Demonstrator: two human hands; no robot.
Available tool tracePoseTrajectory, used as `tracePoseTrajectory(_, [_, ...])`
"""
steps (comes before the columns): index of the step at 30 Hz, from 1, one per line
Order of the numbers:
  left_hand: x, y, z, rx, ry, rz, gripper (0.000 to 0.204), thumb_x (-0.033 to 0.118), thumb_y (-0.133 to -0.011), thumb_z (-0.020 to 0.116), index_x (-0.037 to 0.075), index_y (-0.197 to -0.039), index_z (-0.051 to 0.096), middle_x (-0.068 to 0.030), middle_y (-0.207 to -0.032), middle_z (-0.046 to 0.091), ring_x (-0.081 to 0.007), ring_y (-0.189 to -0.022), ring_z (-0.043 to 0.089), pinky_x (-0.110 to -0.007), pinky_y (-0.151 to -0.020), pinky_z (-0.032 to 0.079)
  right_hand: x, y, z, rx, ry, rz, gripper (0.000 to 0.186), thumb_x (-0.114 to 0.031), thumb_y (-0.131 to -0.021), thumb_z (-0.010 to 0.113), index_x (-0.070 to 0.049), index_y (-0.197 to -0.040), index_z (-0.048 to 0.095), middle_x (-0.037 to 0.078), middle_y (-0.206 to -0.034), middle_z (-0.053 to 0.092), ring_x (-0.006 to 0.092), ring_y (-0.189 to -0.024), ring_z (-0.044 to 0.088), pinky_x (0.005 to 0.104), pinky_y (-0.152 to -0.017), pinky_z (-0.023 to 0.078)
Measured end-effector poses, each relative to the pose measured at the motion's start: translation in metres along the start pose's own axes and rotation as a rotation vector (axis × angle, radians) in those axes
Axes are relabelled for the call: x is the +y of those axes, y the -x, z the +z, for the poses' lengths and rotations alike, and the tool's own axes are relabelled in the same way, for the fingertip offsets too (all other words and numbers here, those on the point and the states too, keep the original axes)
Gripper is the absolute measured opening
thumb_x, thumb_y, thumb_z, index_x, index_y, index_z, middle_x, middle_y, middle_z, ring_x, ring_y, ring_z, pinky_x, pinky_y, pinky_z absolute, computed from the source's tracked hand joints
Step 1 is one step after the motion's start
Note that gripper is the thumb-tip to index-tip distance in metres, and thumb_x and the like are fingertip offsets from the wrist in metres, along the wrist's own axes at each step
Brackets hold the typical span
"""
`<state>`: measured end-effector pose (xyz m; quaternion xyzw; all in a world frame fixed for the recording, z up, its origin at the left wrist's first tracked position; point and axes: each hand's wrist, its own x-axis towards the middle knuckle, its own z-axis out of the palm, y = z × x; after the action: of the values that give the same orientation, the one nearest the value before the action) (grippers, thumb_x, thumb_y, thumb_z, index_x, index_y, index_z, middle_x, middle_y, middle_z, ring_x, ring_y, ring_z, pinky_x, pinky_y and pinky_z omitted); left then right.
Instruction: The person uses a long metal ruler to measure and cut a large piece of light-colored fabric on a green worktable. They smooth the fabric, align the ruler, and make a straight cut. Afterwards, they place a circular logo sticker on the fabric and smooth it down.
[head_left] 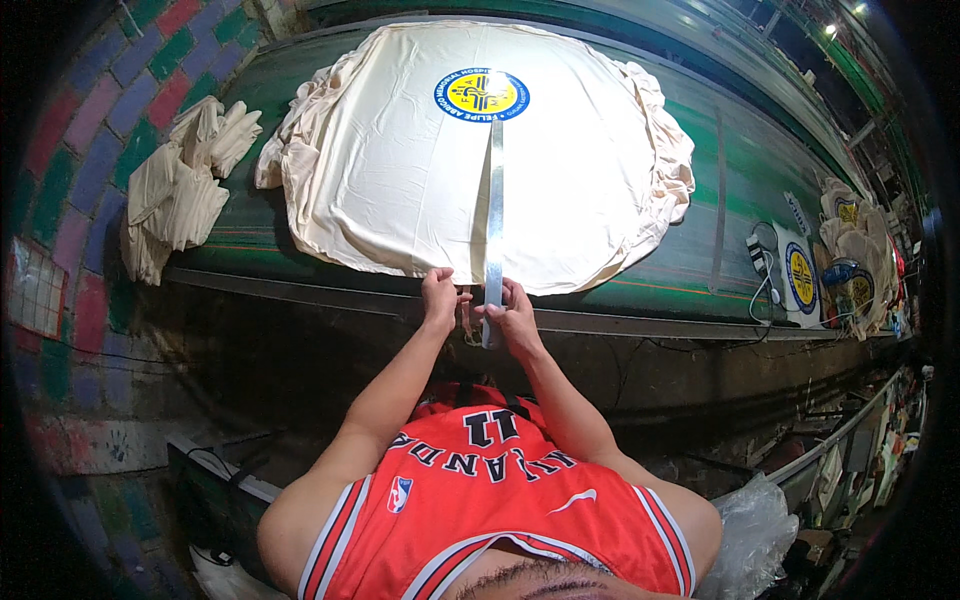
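Observation:
A large cream cloth (380, 170) is spread over the green table, smooth in the middle and bunched into folds along both sides. Near its far edge sits a round blue and yellow emblem (482, 95). A long metal ruler (495, 215) lies across the cloth from the emblem's lower rim and juts past the near edge. My right hand (512, 315) grips the ruler's near end, thumb and fingers around it. Left of the ruler, my left hand (438, 298) is closed at the cloth's near edge, its fingertips partly hidden. A narrow strip hangs between my hands, too small to identify.
Folded cream cloths (175, 200) hang over the table's left end. On the right lie a white sheet with a round emblem (800, 275), a cable with a plug (765, 265) and more cream cloth pieces (860, 240). A clear plastic bag (752, 540) rests low on the right.

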<state>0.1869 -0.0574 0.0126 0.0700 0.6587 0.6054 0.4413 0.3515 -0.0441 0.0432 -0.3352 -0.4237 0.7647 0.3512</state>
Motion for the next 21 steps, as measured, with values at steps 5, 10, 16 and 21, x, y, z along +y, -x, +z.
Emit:
tracePoseTrajectory(5, [0.002,0.009,0.006,0.014,-0.044,0.091,0.030,-0.003,-0.084,0.065,-0.006,-0.111,0.051,-0.0171,-0.103,0.059,-0.0210,-0.071,0.065,-0.031,-0.054,0.058,0.002,0.008,0.003,-0.020,-0.023,0.030,0.057,0.009,-0.085,0.055,0.005,-0.139,0.037,0.014,-0.125,0.058,0.0216,-0.096,0.068,0.0324,-0.086,0.054])
tracePoseTrajectory(10, [0.001,0.012,0.002,-0.014,-0.162,0.130,0.041,-0.008,-0.081,0.070,-0.005,-0.116,0.050,-0.0135,-0.096,0.060,-0.0185,-0.069,0.064,-0.029,-0.058,0.055,0.009,0.009,0.007,-0.050,-0.046,0.034,0.054,0.012,-0.085,0.054,0.005,-0.137,0.038,0.015,-0.123,0.059,0.0210,-0.092,0.068,0.0334,-0.084,0.057])
tracePoseTrajectory(16, [0.003,0.015,-0.007,-0.083,-0.196,0.105,0.039,-0.006,-0.081,0.071,-0.005,-0.115,0.052,-0.0143,-0.095,0.063,-0.0176,-0.072,0.065,-0.028,-0.056,0.054,0.016,0.009,0.013,-0.045,-0.047,0.038,0.056,0.013,-0.084,0.055,0.006,-0.138,0.039,0.016,-0.119,0.060,0.0216,-0.092,0.069,0.0324,-0.080,0.058])
tracePoseTrajectory(21, [0.001,0.019,-0.011,-0.101,-0.346,0.167,0.036,-0.002,-0.080,0.072,-0.005,-0.112,0.055,-0.0124,-0.091,0.064,-0.0158,-0.072,0.064,-0.027,-0.053,0.052,0.018,0.008,0.012,0.027,0.204,0.053,0.060,0.009,-0.082,0.062,0.007,-0.138,0.043,0.013,-0.098,0.064,0.0208,-0.083,0.071,0.0317,-0.072,0.058])
